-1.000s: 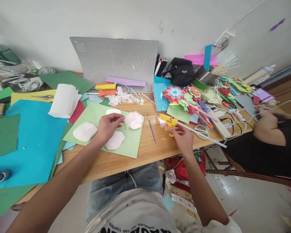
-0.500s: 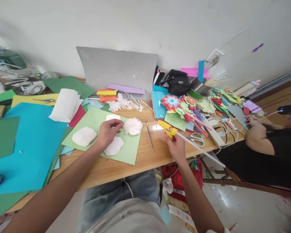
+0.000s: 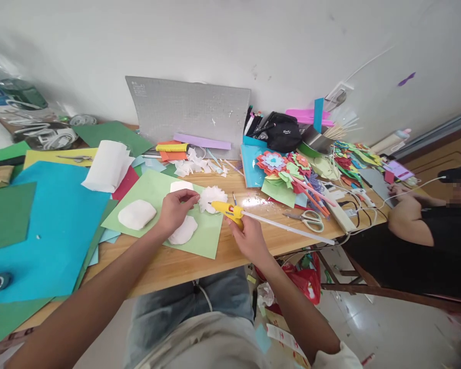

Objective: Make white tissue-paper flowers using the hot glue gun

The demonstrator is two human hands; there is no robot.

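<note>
My left hand (image 3: 179, 211) is over the light green paper sheet (image 3: 197, 246), thumb and fingers pinched together at the left edge of a ruffled white paper flower (image 3: 214, 197). Wrapped in my right hand (image 3: 250, 237) is a yellow hot glue gun (image 3: 230, 210), its tip close to the flower's lower edge. A long clear glue stick (image 3: 288, 227) sticks out of its back. Round white paper petals lie on the sheet: one stack (image 3: 137, 214) at the left, another piece (image 3: 183, 230) below my left hand, and one (image 3: 181, 186) partly hidden behind it.
Scissors (image 3: 311, 220) lie right of the glue gun. A paintbrush (image 3: 234, 199) is mostly hidden behind it. Coloured paper flowers (image 3: 273, 162), a power strip (image 3: 340, 215) and cables crowd the right. A white paper roll (image 3: 106, 166) and blue paper (image 3: 61, 220) lie left. Another person's arm (image 3: 409, 220) rests at far right.
My right hand has brought the glue gun leftward from beyond the paintbrush to the edge of the white flower. My left hand stays pinched beside the flower. The view has shifted slightly.
</note>
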